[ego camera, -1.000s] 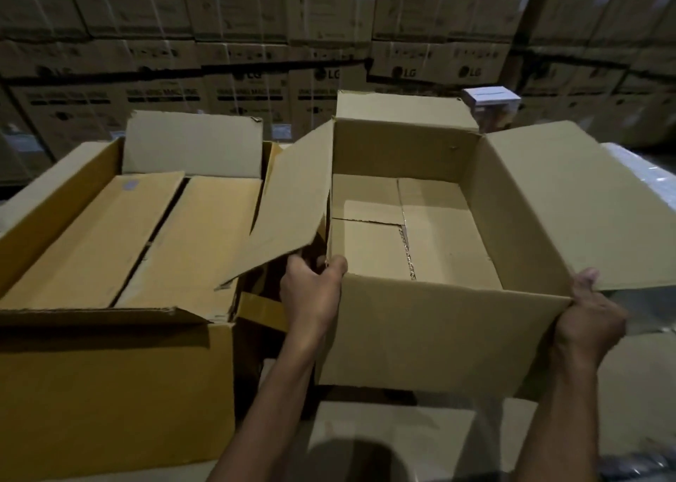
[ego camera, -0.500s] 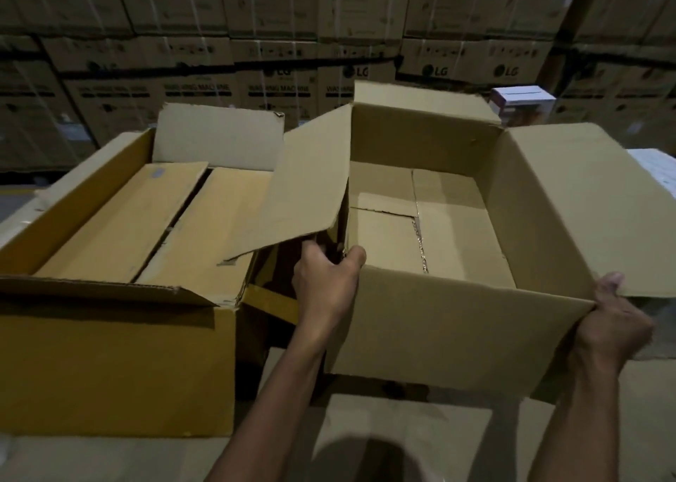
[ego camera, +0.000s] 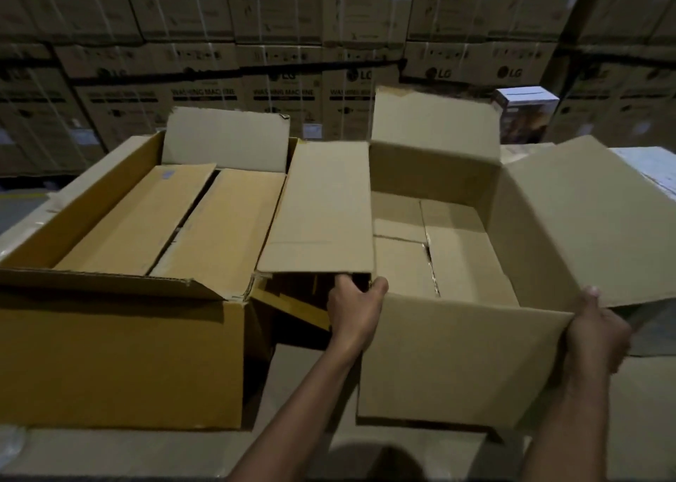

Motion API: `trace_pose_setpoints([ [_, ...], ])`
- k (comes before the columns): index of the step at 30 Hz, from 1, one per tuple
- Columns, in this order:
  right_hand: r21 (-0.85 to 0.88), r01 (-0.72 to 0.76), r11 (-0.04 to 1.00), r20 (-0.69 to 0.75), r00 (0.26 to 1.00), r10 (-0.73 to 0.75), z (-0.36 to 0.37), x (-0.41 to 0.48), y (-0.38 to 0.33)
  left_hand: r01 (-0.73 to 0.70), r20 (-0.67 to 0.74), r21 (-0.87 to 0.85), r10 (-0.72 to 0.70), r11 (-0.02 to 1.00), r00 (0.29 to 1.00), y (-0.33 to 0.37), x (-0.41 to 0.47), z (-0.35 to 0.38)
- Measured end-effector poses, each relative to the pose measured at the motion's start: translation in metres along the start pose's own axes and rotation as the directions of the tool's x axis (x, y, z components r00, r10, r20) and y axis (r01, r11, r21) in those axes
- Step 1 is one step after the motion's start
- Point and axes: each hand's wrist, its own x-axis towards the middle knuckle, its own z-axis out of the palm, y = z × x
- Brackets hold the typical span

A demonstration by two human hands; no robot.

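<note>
Cardboard box (ego camera: 457,364) sat open on a flat cardboard surface, just beside a bigger yellow box (ego camera: 120,364) on its left, with its top flaps folded out. Left grip (ego camera: 356,309) was clamped on the near left corner, thumb hooked over the rim and fingers tucked outside under the left flap (ego camera: 322,207), which reached over the yellow box's edge. Right grip (ego camera: 594,330) had hold of the near right corner, thumb up against the right flap (ego camera: 585,218). Stacked washing machine cartons (ego camera: 292,61) filled the whole background, pretty dim in there tbh
</note>
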Motion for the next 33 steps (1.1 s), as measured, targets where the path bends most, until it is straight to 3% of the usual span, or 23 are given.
trace_pose_setpoints([
  [6,-0.001,-0.056,0.998,0.061,0.997,0.056,0.008,-0.008,0.036,0.264,0.079,-0.098,-0.257,0.960,0.963,-0.068,0.000,0.030],
  [9,-0.033,-0.084,0.996,-0.174,0.982,0.077,0.020,-0.019,0.040,0.260,0.094,-0.075,-0.253,0.963,0.963,-0.069,0.000,0.025],
  [10,-0.046,-0.069,0.997,-0.273,0.961,0.054,0.026,-0.030,0.038,0.240,0.118,0.012,-0.239,0.971,0.964,-0.065,-0.001,0.020],
  [12,-0.033,0.044,0.999,-0.338,0.940,-0.052,0.037,-0.058,0.031,0.123,0.217,0.308,-0.196,0.944,0.956,-0.059,-0.006,0.006],
  [14,0.002,0.248,0.969,-0.254,0.937,-0.240,0.053,-0.087,0.023,-0.060,0.322,0.549,-0.145,0.834,0.935,-0.045,-0.012,-0.015],
  [15,0.015,0.351,0.936,-0.201,0.918,-0.341,0.063,-0.102,0.016,-0.132,0.365,0.579,-0.111,0.805,0.924,-0.037,-0.012,-0.026],
  [18,0.100,0.515,0.851,-0.024,0.856,-0.516,0.094,-0.150,-0.014,-0.226,0.438,0.390,0.036,0.892,0.898,-0.001,-0.006,-0.064],
  [20,0.179,0.555,0.812,0.093,0.812,-0.576,0.116,-0.185,-0.035,-0.303,0.393,0.255,0.187,0.918,0.900,0.021,0.005,-0.091],
  [23,0.287,0.691,0.664,0.150,0.652,-0.743,0.141,-0.241,-0.070,-0.433,0.320,0.173,0.366,0.885,0.874,0.048,0.024,-0.142],
  [27,0.474,0.756,0.451,0.237,0.384,-0.892,0.167,-0.312,-0.121,-0.553,0.369,0.316,0.438,0.770,0.820,0.080,0.061,-0.226],
  [30,0.548,0.779,0.304,0.372,0.099,-0.923,0.199,-0.356,-0.159,-0.515,0.427,0.561,0.307,0.648,0.851,0.097,0.113,-0.288],
  [33,0.498,0.833,0.242,0.636,-0.161,-0.755,0.243,-0.386,-0.190,-0.430,0.451,0.816,0.040,0.387,0.892,0.088,0.179,-0.336],
])
